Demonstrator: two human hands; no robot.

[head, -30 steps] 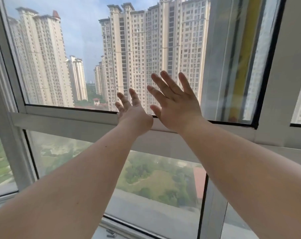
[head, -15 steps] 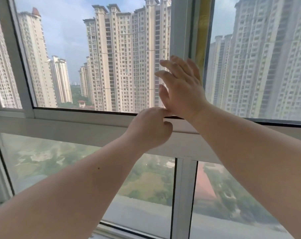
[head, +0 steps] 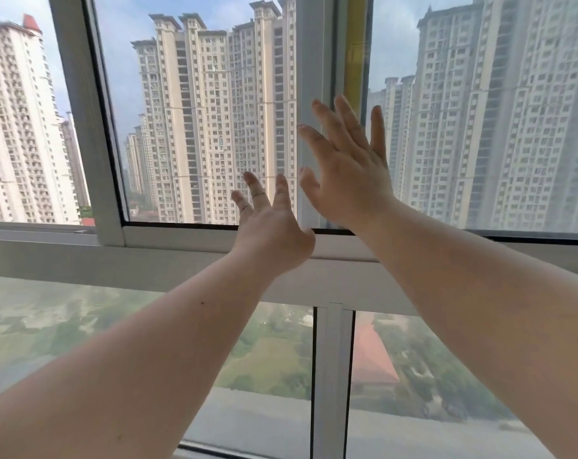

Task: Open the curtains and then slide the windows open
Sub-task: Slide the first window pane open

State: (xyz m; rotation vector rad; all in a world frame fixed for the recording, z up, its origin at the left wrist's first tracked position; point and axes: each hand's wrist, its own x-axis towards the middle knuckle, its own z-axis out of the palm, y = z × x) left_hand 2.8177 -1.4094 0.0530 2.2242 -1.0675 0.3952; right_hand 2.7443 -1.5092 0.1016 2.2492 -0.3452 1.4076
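Left hand [head: 272,226] uncurled since before, right hand [head: 347,170] flat, both spread against white-framed sliding window [head: 309,94]

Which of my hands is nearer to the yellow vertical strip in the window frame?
Right. The right hand is spread flat with its fingertips just beside the yellow vertical strip; the left hand is lower and further left, near the white bottom rail.

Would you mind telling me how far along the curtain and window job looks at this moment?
No curtain covers the glass, so that step looks done. The sliding sash has an open gap on its left. In hand: the left hand and right hand lie open and flat, at the sash's right stile. Left: whether the sash goes further I cannot tell.
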